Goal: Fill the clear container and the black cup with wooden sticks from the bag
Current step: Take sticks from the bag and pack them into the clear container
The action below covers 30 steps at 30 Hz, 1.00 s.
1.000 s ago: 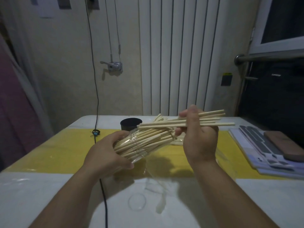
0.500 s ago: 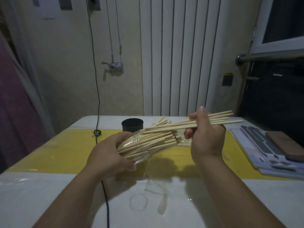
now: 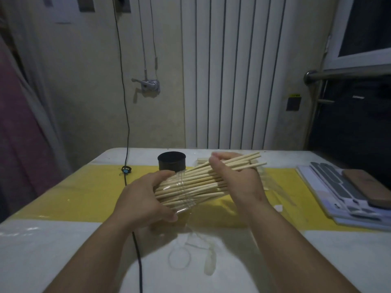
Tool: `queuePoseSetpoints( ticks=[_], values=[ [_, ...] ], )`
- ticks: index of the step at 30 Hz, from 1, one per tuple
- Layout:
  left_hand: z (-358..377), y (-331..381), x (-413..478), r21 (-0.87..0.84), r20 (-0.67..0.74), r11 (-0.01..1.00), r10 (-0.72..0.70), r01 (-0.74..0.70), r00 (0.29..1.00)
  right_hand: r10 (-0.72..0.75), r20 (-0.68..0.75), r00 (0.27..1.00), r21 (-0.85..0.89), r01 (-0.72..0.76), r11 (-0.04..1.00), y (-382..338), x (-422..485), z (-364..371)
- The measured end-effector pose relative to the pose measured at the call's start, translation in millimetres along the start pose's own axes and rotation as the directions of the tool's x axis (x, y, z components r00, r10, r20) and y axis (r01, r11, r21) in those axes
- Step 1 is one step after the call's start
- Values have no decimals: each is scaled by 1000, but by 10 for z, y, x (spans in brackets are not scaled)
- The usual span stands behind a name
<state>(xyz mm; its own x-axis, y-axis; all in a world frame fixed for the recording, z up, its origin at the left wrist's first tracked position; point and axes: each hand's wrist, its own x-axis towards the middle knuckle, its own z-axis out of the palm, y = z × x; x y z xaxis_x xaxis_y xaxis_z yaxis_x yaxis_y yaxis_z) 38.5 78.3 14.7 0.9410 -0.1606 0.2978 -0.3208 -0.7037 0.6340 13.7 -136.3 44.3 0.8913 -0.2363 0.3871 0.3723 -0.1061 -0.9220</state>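
1. My left hand [image 3: 146,199] wrapped its fingers round the clear container [image 3: 183,194], tipped on its side above the table [image 3: 63,250], mouth toward two o'clock.
2. My right hand [image 3: 239,179] curled its fingers round the wooden sticks [image 3: 203,181] jutting from that mouth.
3. The black cup [image 3: 171,162] stood at twelve o'clock, just behind the container.
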Motion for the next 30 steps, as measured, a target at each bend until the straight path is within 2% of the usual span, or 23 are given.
queuePoseSetpoints(
  ticks=[2, 4, 5, 7, 8, 11, 13, 17, 21, 25, 28, 30],
  values=[
    [0, -5, 5, 0, -5, 1000, -7, 7, 1000, 32, -25, 999, 84, -30, 996, 5, 20, -32],
    [-4, -19, 12, -8, -18, 1000, -17, 17, 1000, 66, -146, 987, 272, -24, 962, -13, 41, -72],
    [-5, -24, 11, -11, -21, 1000, -20, 20, 1000, 73, -201, 977, 306, -8, 952, -35, 32, -82],
    [-7, -25, 11, -12, -19, 1000, -19, 19, 1000, 46, -248, 968, 242, 16, 970, -31, 39, -83],
    [-8, -25, 10, -12, -18, 1000, -17, 17, 1000, 22, -223, 975, 173, 17, 985, -7, 55, -82],
    [-5, -20, 9, -4, -12, 1000, -7, 7, 1000, -2, 55, 998, -99, 8, 995, 6, 54, -72],
    [-4, -12, 5, 2, -9, 1000, -3, 3, 1000, -7, 137, 991, -162, 29, 986, 16, 68, -74],
    [-3, -14, 6, -12, -15, 1000, -13, 13, 1000, -20, 24, 1000, -100, 22, 995, 5, 34, -68],
    [2, -29, 21, -1, -9, 1000, -18, 18, 1000, -7, 150, 989, -194, 37, 980, 35, 26, -53],
    [5, -33, 22, -13, -19, 999, -30, 29, 999, -8, 113, 994, -108, 20, 994, 77, 41, -71],
    [9, -50, 24, -58, -35, 997, -51, 49, 998, -15, 20, 1000, -61, 16, 998, 85, 74, -117],
    [7, -69, 33, -99, -46, 993, -71, 67, 996, -34, -79, 996, -94, 26, 995, 62, 96, -179]
  ],
)
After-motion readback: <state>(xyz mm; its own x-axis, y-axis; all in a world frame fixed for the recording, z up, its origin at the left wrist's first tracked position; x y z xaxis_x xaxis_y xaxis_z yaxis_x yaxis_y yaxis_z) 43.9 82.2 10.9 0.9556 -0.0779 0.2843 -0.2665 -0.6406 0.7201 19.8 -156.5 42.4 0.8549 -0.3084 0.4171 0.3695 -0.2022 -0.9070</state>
